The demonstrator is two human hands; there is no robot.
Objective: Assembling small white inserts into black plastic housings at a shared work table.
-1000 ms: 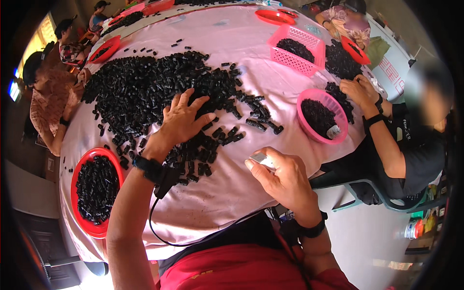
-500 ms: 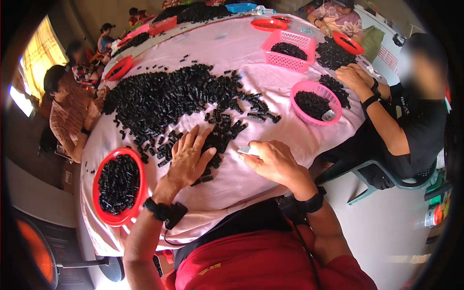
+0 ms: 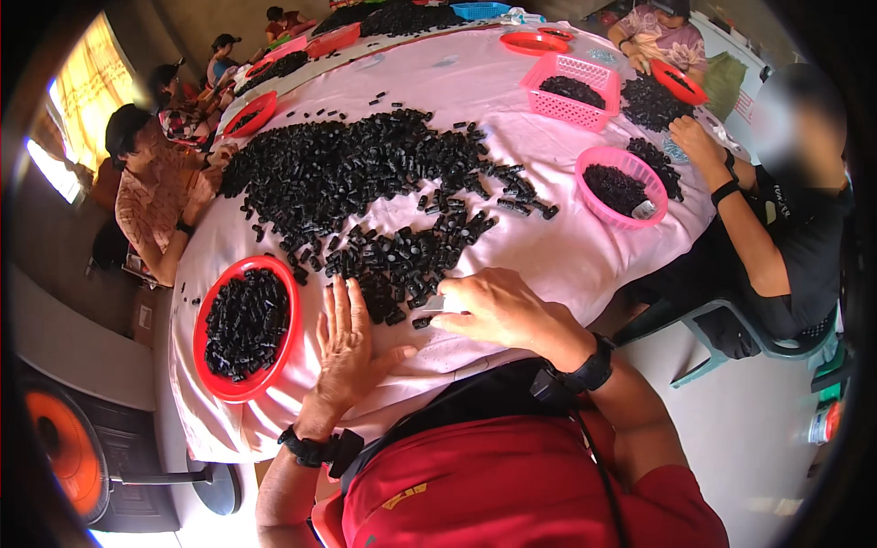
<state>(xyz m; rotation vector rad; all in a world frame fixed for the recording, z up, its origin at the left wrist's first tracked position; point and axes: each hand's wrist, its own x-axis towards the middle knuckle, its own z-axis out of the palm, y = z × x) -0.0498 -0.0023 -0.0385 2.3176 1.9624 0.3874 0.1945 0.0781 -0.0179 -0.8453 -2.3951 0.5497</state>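
My left hand (image 3: pixel 350 354) lies flat on the pink tablecloth, fingers stretched out at the near edge of the small black cylindrical pieces (image 3: pixel 393 260). Nothing is held in it. Just to its right, my right hand (image 3: pixel 498 309) pinches a small, thin, pale flat piece (image 3: pixel 438 304) whose kind I cannot make out. That piece's edge is close to a few loose black cylinders. Beyond both hands spreads a large heap of the same cylinders (image 3: pixel 338 169). A red basin (image 3: pixel 239 394) filled with them stands left of my left hand.
A round pink basket (image 3: pixel 630 218) and a rectangular pink basket (image 3: pixel 589 116) hold more black pieces at right. A co-worker in black (image 3: pixel 799 242) sits there on a green chair (image 3: pixel 772 338). Another person (image 3: pixel 151 205) sits at left. An orange fan (image 3: pixel 66 447) stands at lower left.
My left hand has drawn back off the black pieces toward me. My right hand, with the pale piece, has come nearer the loose cylinders. The view has shifted slightly.
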